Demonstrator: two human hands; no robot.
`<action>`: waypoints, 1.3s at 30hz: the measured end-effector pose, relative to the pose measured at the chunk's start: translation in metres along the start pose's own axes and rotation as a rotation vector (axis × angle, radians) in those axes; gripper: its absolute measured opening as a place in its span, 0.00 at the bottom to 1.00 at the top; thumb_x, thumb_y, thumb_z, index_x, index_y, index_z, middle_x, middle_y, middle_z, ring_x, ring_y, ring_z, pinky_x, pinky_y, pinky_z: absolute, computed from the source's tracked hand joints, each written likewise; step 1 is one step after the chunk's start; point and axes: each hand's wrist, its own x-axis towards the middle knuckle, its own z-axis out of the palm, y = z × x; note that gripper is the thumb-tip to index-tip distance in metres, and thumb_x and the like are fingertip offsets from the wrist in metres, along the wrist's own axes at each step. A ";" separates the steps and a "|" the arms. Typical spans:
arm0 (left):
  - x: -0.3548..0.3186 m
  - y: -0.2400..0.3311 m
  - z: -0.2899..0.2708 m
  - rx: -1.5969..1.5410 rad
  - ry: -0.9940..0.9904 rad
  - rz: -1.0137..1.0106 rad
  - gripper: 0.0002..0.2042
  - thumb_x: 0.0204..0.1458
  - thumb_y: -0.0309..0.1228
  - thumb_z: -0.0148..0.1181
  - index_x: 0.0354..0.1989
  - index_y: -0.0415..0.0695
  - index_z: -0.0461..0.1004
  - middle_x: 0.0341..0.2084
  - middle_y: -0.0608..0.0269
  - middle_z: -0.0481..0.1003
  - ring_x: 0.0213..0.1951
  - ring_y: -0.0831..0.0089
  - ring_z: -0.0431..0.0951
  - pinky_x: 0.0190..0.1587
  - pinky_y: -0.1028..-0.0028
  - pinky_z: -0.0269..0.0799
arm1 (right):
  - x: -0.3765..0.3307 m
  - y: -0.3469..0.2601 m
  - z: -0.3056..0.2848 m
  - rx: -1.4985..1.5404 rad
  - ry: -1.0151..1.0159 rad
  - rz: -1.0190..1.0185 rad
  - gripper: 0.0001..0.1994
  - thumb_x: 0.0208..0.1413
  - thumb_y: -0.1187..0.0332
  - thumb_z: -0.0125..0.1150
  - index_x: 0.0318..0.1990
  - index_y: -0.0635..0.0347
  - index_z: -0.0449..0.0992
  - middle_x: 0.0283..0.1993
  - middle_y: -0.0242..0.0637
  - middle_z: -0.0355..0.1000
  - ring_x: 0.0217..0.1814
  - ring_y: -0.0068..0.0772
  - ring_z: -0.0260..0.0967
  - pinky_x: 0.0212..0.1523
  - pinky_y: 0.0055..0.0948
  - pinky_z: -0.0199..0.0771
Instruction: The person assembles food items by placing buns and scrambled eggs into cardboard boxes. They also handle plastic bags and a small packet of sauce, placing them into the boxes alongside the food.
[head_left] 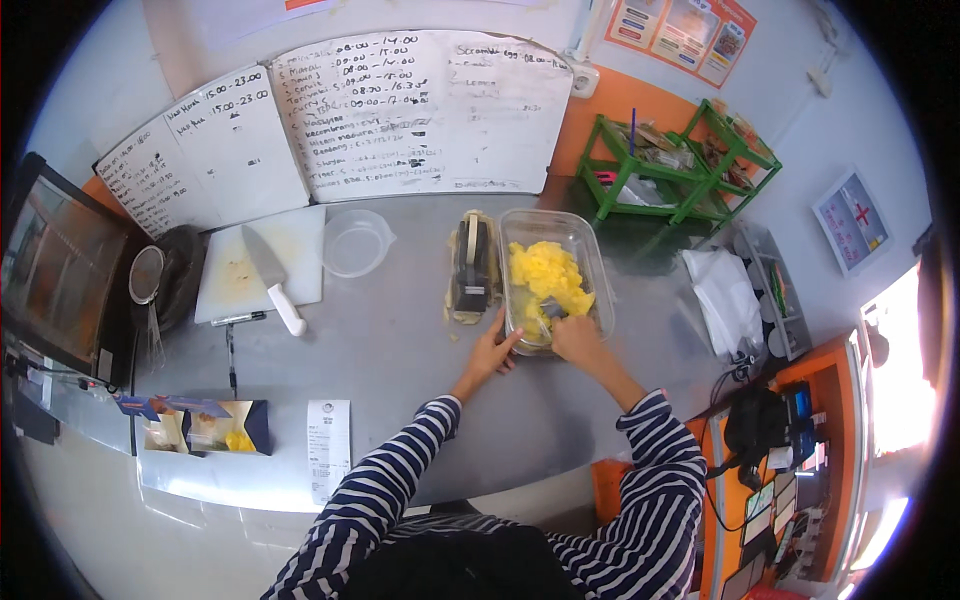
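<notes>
A clear rectangular plastic container (603,260) holds a heap of yellow scrambled egg (548,275). My left hand (487,352) is closed on the container's near left corner. Over its near end, my right hand (582,342) is closed around a spoon (551,308), whose greyish head dips into the egg. The fist hides most of the handle. Just left of the container stands a black tape dispenser (472,268) with a roll of tape.
A white cutting board (220,290) with a knife (268,275) lies left of a round clear lid (358,243). Open food boxes (230,428) and a paper receipt (329,450) are near the front edge. Green racks (640,165) stand back right, white plastic bags (722,300) at right.
</notes>
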 end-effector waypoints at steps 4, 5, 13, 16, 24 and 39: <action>-0.001 0.002 0.001 -0.006 -0.015 0.027 0.35 0.47 0.46 0.53 0.61 0.58 0.41 0.18 0.60 0.69 0.14 0.76 0.70 0.13 0.77 0.67 | 0.005 -0.011 0.011 0.322 0.158 0.098 0.08 0.40 0.70 0.50 0.26 0.64 0.72 0.19 0.48 0.68 0.22 0.47 0.67 0.27 0.40 0.66; -0.002 0.002 0.000 -0.011 -0.023 0.036 0.35 0.47 0.46 0.53 0.61 0.58 0.41 0.18 0.60 0.69 0.14 0.76 0.70 0.13 0.78 0.67 | 0.007 -0.012 0.012 0.405 0.183 0.106 0.08 0.41 0.70 0.49 0.25 0.65 0.72 0.19 0.49 0.68 0.22 0.48 0.67 0.27 0.41 0.66; 0.000 -0.002 0.003 -0.063 0.000 -0.015 0.35 0.47 0.46 0.53 0.61 0.59 0.41 0.16 0.60 0.68 0.13 0.77 0.69 0.13 0.79 0.66 | 0.024 0.021 0.034 0.055 0.449 -0.254 0.12 0.39 0.73 0.51 0.36 0.60 0.71 0.22 0.38 0.67 0.23 0.37 0.67 0.24 0.30 0.67; -0.002 -0.002 0.004 -0.054 0.016 -0.007 0.35 0.47 0.45 0.54 0.61 0.58 0.42 0.16 0.61 0.68 0.13 0.77 0.69 0.13 0.79 0.66 | 0.020 0.026 0.038 -0.053 0.501 -0.351 0.14 0.38 0.73 0.51 0.37 0.62 0.71 0.23 0.35 0.66 0.21 0.32 0.66 0.24 0.27 0.67; 0.000 -0.001 0.006 -0.082 0.032 -0.060 0.33 0.47 0.43 0.55 0.60 0.56 0.46 0.15 0.63 0.68 0.12 0.78 0.68 0.13 0.80 0.66 | 0.037 0.028 0.043 -0.202 0.381 -0.447 0.15 0.38 0.71 0.51 0.37 0.65 0.70 0.23 0.36 0.68 0.21 0.31 0.68 0.22 0.27 0.68; 0.000 -0.001 0.005 -0.047 0.007 0.018 0.32 0.49 0.42 0.52 0.61 0.57 0.43 0.17 0.63 0.69 0.15 0.78 0.70 0.14 0.81 0.66 | -0.005 0.062 0.008 0.244 0.174 -0.404 0.07 0.41 0.72 0.51 0.28 0.62 0.74 0.19 0.45 0.69 0.21 0.41 0.68 0.25 0.36 0.68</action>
